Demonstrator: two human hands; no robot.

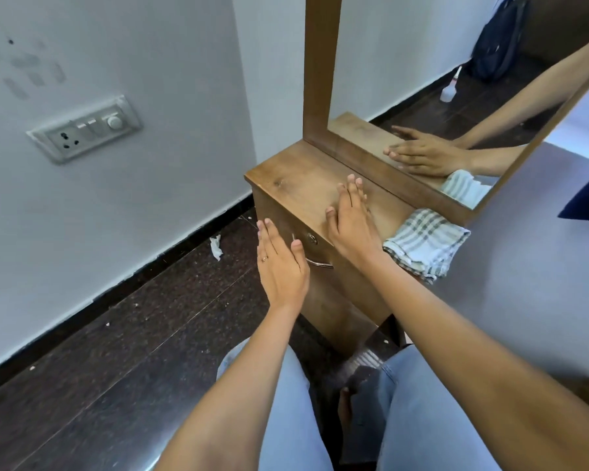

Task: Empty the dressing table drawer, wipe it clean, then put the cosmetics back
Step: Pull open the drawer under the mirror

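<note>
**Spotter:** Where are your hands?

**Me:** My right hand (349,222) lies palm down on top of the dressing table (293,185), centre of the frame. The fingers are straight and close together, pointing up toward the mirror (405,62). My left hand (281,266) sits just below and to the left of it, held flat in front of the drawer (347,277). Its fingers are straight and together too, with the thumb out beside the metal handle (320,264). There's a ring (264,258) on one finger. Neither hand grips anything.

**Spotter:** Is the left one touching the drawer front?

**Me:** I can't tell from this angle. It covers the left part of the handle, but I can't see whether it makes contact.

**Spotter:** And the drawer itself?

**Me:** It's closed, with its front flush under the tabletop. A small round keyhole (312,239) sits just above the handle, between my two hands.

**Spotter:** Anything on top?

**Me:** A folded checked cloth (425,243) lies at the right end of the top, just beside my right wrist. Its near edge hangs over the front. The mirror shows the cloth and my right hand again.

**Spotter:** And around you?

**Me:** There's a switch panel (85,129) on the wall, upper left. A scrap of white paper (215,247) lies on the dark floor, left of the table and near the skirting. My knees, in light jeans (293,402), are at the bottom of the frame.
</note>
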